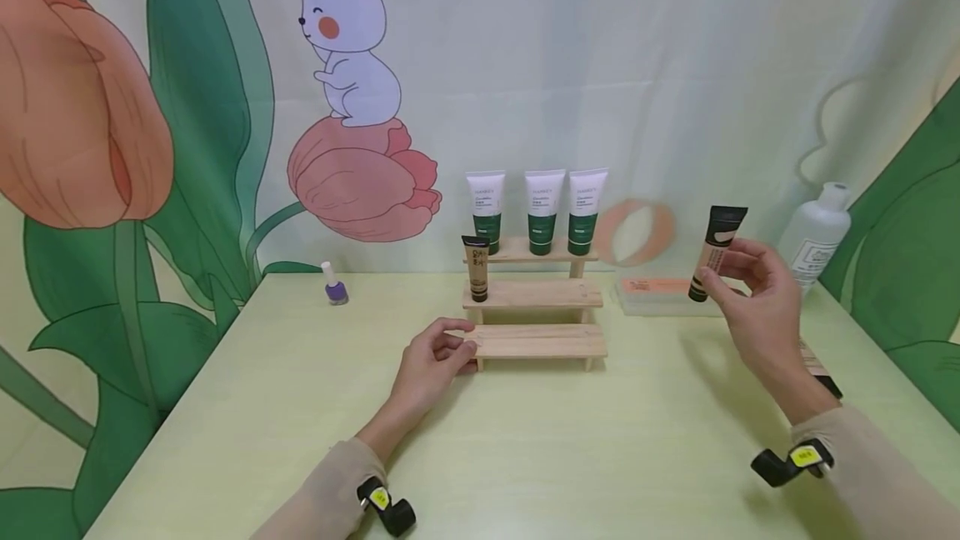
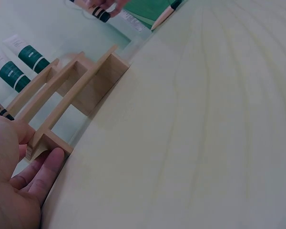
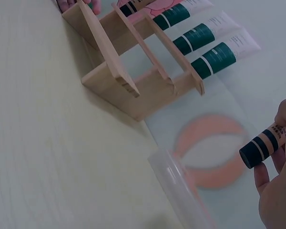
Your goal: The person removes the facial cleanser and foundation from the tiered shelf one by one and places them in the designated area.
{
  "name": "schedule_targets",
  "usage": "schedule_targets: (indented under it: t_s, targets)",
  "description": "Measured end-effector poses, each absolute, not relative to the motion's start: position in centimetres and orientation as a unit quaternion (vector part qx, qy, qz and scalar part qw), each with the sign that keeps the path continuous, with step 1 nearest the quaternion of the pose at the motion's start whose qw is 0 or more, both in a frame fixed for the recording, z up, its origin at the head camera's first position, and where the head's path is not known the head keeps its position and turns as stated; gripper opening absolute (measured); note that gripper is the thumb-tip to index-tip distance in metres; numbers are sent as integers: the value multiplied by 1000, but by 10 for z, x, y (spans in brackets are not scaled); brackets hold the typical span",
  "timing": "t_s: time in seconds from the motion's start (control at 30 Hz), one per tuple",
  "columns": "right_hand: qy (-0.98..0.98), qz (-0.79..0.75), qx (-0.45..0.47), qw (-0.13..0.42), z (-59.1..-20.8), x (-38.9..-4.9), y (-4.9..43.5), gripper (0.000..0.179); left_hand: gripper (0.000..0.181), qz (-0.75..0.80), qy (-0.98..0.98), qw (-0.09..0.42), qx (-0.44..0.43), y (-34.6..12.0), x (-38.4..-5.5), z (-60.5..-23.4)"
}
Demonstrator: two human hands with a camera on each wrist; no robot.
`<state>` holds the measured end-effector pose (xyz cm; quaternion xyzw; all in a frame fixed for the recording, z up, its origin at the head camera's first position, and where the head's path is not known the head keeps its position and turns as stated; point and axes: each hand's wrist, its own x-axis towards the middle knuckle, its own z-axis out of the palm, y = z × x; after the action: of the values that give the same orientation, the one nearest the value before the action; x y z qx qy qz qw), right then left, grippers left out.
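A three-tier wooden stand (image 1: 536, 342) is near the middle of the table. My left hand (image 1: 431, 361) holds the left end of its lowest tier, fingers around the end by the leg (image 2: 57, 141). Off to the right, my right hand (image 1: 765, 307) pinches a small tan tube with black ends (image 1: 712, 257), raised above the table with its wide black end up. A similar tan tube (image 1: 477, 269) stands at the left end of the middle tier. Along the top tier are three white-and-green tubes (image 1: 542, 211), two of them close together at the right.
A purple nail polish bottle (image 1: 337, 293) stands at the back left. Behind the right hand are a clear flat box with orange inside (image 1: 652, 286) and a white bottle (image 1: 816, 240). A tan-and-black item (image 1: 825, 373) lies partly hidden by the right wrist. A printed curtain (image 1: 510, 65) hangs behind.
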<state>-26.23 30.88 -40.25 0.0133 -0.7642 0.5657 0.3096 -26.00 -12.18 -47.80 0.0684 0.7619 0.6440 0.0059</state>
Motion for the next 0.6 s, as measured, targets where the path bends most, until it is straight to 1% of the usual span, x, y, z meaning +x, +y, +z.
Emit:
schedule_targets:
  t_s: [0.4,0.6]
  targets:
    - [-795,525,-22,303,-418,-245,334,46,27,645,761,5,65,-123,-260,-479]
    - [-808,506,-21,302,-431,-234,347,44,27,644,762,5,67,-122,-260,-478]
